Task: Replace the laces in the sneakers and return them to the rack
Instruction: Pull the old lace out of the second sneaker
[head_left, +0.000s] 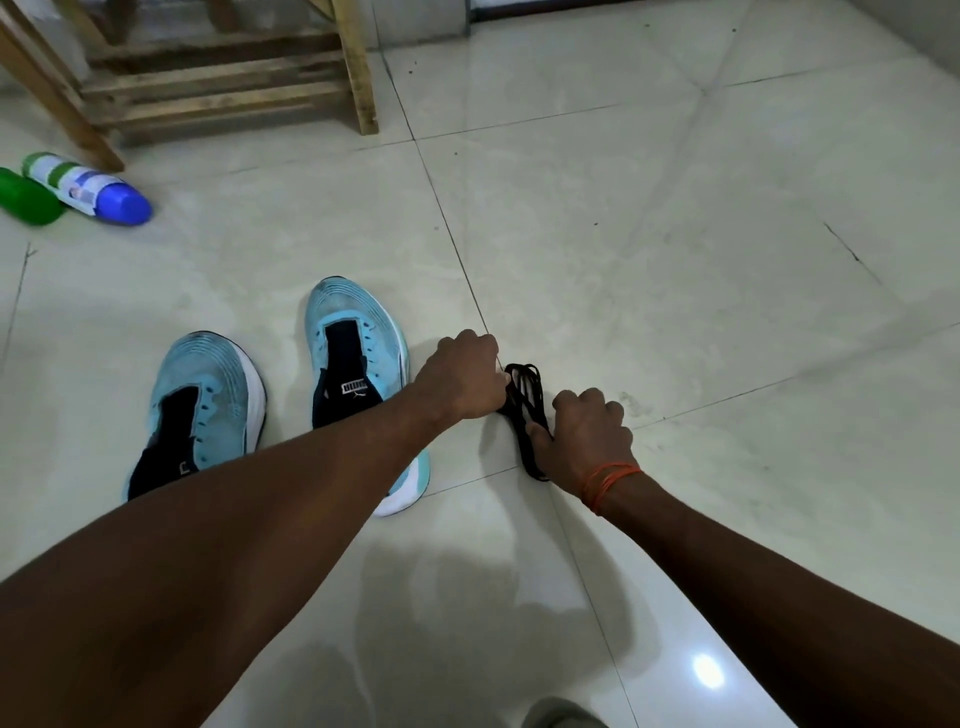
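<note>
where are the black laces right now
In the head view the black laces lie bundled on the floor tiles, right of the two blue sneakers, gripped between the left hand and right hand.

Left hand (462, 376): my arm extended, fingers curled, closed grip | Right hand (587, 441): arm extended, knuckles up, fingers curled closed

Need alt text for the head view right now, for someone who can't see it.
Both hands, left hand and right hand, grip a bundle of black laces on the tiled floor. Two unlaced blue sneakers sit to the left, the wooden rack beyond them with two bottles lying beside it.
</note>
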